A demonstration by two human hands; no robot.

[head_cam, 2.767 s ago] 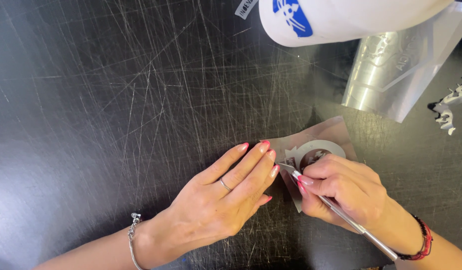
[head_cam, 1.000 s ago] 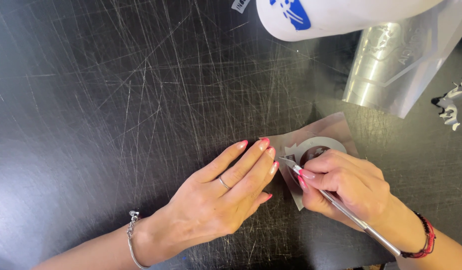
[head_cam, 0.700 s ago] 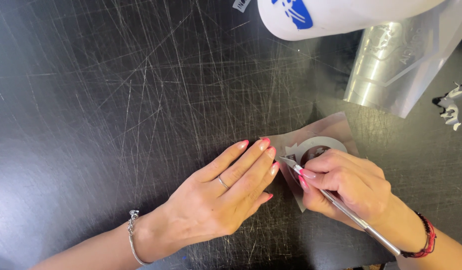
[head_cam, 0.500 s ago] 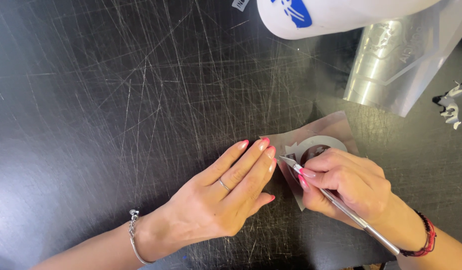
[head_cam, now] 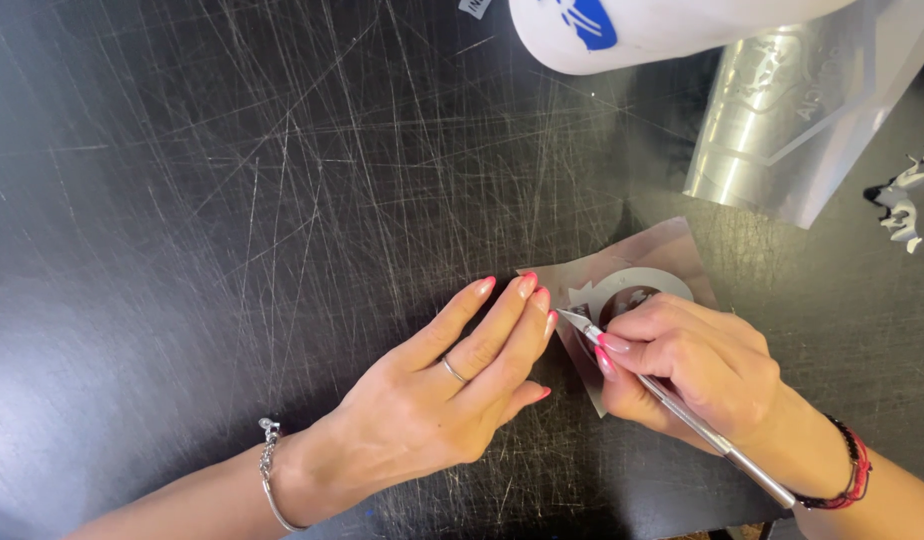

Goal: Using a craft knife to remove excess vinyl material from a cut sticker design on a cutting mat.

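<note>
The right hand (head_cam: 697,365) grips a thin metal craft knife (head_cam: 672,405), its tip having crept slightly leftward across the small foil sheet (head_cam: 672,250). Just left of the sheet, the left hand (head_cam: 452,385) stays flat, fingers pinning its edge to the scratched tabletop (head_cam: 232,200).

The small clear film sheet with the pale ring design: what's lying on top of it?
On the film sheet, the left hand presses fingertips on its left edge. The right hand holds a metal craft knife, tip on the sheet. That hand hides the sheet's lower right part.
</note>
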